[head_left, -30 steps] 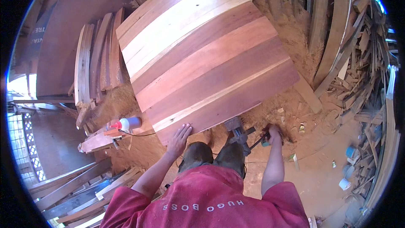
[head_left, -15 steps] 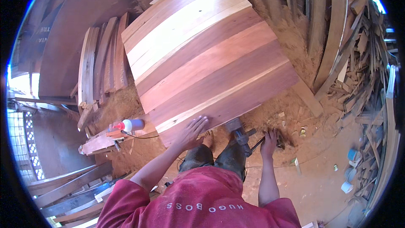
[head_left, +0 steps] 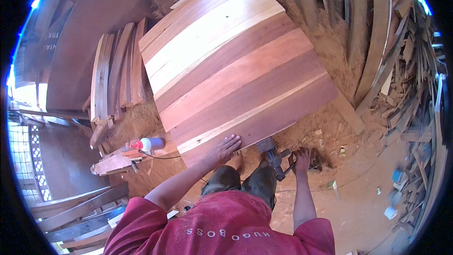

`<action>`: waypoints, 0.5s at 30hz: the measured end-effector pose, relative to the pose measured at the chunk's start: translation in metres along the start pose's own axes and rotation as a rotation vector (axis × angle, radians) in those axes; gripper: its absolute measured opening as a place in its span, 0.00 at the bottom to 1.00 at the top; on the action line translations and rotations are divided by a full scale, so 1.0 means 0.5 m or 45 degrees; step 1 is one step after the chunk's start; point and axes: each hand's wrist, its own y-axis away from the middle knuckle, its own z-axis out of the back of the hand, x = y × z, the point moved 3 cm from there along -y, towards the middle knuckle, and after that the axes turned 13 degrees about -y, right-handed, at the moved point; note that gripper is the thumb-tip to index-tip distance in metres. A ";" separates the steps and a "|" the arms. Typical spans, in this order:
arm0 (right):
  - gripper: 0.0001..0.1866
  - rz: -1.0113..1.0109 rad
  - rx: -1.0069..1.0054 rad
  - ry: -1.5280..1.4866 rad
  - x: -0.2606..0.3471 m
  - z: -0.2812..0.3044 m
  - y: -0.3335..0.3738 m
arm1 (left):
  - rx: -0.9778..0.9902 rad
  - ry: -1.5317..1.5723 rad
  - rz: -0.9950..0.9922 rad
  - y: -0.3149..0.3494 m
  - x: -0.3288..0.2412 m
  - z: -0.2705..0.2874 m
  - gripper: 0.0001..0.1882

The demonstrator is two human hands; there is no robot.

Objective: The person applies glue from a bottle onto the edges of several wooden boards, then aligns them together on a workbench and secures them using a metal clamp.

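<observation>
A large panel of glued wooden boards (head_left: 236,66), in pale and reddish strips, lies flat in front of me. My left hand (head_left: 222,150) rests with spread fingers on its near edge. My right hand (head_left: 302,157) is closed around a dark handle of a metal clamp (head_left: 272,155) that sits at the panel's near edge, above my knees. Sawdust covers the ground around it.
A white glue bottle with a red cap (head_left: 149,144) lies on a small plank bench (head_left: 115,160) to my left. Curved boards (head_left: 115,75) are stacked left of the panel. Planks and wood offcuts (head_left: 406,66) pile up on the right.
My left hand has moved up from the panel's lower left corner onto its near edge. My right hand has stayed at the clamp handle.
</observation>
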 end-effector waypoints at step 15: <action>0.12 0.134 0.593 -0.009 -0.006 0.014 -0.022 | -0.099 0.007 0.273 0.042 -0.023 -0.003 0.35</action>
